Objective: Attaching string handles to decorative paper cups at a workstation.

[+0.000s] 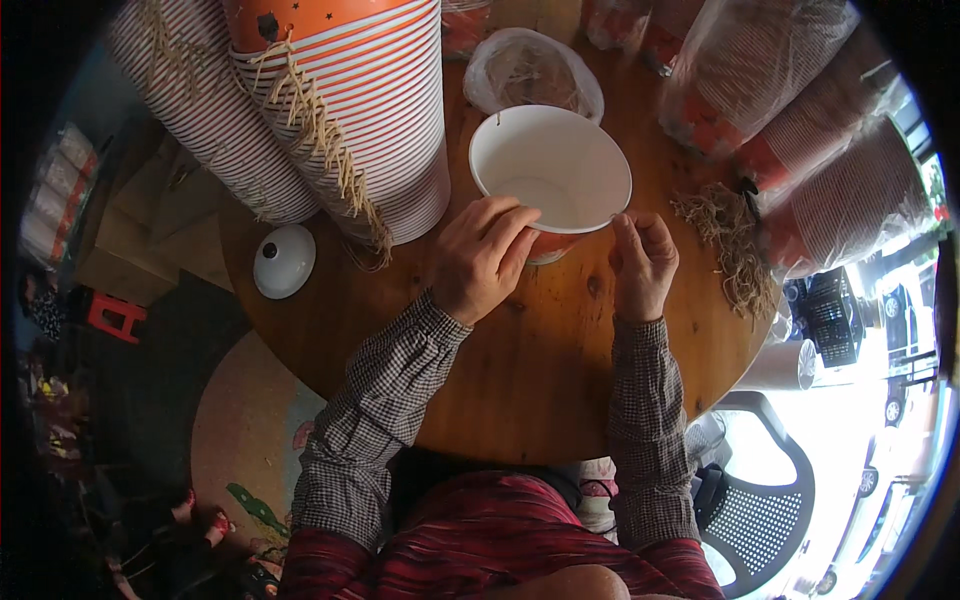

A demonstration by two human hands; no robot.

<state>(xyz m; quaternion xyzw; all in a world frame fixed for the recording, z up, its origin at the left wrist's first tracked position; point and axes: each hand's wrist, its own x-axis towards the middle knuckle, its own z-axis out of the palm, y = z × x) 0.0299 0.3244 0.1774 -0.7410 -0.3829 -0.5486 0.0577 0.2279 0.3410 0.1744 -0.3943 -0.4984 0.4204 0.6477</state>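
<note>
A white-lined paper bucket (560,145) with an orange outside stands on the round wooden table (520,390), its mouth tipped toward me. My left hand (485,255) grips its near rim at the left, thumb and fingers closed on the edge. At the right side of the rim, my right hand (645,265) is pinched, with its fingertips touching or nearly touching the edge. Whether a strand of cord is between those fingertips is too small to make out. Close to my right hand lies a loose pile of tan cords (735,245).
Tall bucket stacks (370,120) with knotted cords hanging down rise at the left. A white lid (284,262) lies beside them. Behind the bucket sits a plastic-lined bowl of cords (535,75). Plastic-wrapped bucket stacks (840,200) crowd the right. A grey chair (760,500) stands at lower right.
</note>
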